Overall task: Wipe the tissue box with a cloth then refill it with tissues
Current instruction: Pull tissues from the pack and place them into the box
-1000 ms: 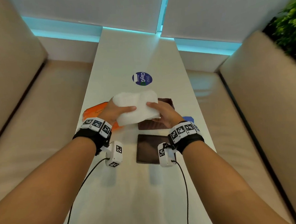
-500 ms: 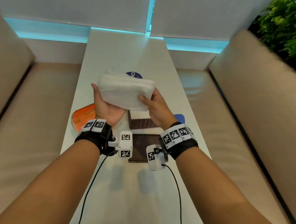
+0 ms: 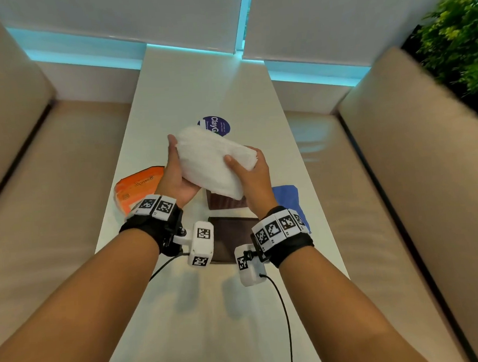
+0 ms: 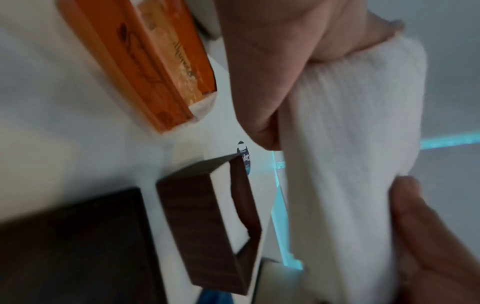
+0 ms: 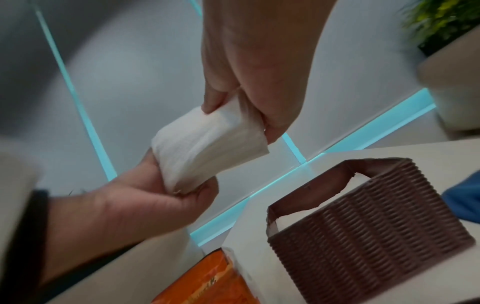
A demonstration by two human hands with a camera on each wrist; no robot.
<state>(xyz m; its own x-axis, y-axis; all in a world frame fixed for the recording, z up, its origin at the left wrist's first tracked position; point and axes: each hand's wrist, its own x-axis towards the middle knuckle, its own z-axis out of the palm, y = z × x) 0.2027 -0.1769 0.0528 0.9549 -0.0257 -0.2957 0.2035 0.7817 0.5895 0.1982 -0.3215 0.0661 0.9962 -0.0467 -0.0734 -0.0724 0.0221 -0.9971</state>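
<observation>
While raised: tissue stack above tissue box, long axis slanting left-far to right-near.
Grip: left hand and right hand clasp opposite ends.
Box opening: seemingly faces up.

A round blue sticker lies on the white table toward 12 o'clock. Beige sofas flank the table, one at 9 o'clock and one at 3 o'clock. A green plant stands at 2 o'clock. Cyan light strips run under the white blinds at 12 o'clock.
</observation>
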